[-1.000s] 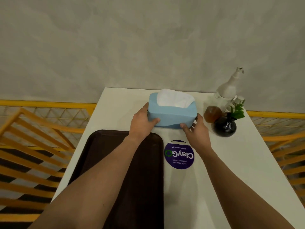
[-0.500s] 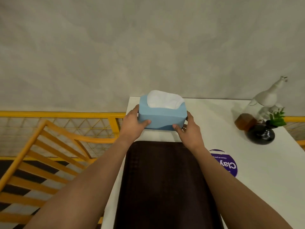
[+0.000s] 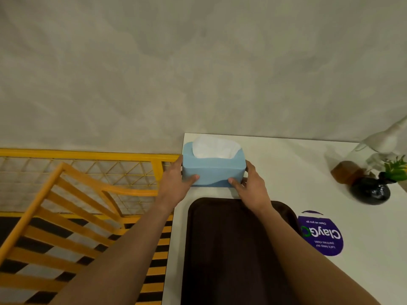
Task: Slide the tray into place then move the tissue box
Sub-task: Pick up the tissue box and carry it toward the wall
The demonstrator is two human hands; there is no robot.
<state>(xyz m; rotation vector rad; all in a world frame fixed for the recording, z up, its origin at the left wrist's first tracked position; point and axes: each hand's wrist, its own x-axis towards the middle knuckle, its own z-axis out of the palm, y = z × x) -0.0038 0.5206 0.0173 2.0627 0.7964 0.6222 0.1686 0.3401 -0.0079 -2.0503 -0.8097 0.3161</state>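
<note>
We hold the blue tissue box (image 3: 213, 168) between both hands at the white table's (image 3: 297, 164) far left corner. Our left hand (image 3: 176, 183) clasps its left end, thumb on the front face; our right hand (image 3: 251, 186) clasps the right end likewise. The brown tray (image 3: 231, 249) lies just below our thumbs, beneath our right wrist.

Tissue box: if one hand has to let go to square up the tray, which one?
Right hand, probably. It grips the tissue box with its wrist already over the tray; the left hand sits off the table's left edge.
</note>
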